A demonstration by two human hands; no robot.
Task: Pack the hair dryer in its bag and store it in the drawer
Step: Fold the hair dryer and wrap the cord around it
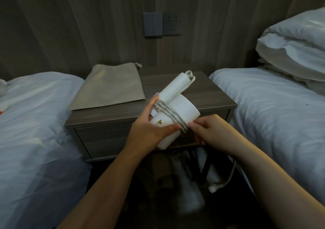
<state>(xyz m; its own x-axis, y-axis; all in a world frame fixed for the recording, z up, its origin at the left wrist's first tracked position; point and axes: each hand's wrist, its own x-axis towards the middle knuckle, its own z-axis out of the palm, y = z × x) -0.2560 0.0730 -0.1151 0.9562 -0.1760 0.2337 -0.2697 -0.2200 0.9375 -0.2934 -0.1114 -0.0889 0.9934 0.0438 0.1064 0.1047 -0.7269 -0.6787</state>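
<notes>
Left hand point(149, 128) clamps the white plastic folded hair dryer point(175, 111); right hand point(209, 132) pinches the white cord point(168, 112) – wind turns taut, just beside its fingertips point(192, 124).

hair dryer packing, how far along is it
Done: the cord is mostly wound around the hair dryer. In hand: the left hand holds the dryer while the right hand pinches the cord. Left: the bag lies flat on the nightstand, and the drawer is shut.

Dim, bluish room light; the floor point(167, 184) under the desk point(207, 95) lies dark and blurred. Wide-angle bending curves the beds point(35, 123) at the edges.
</notes>
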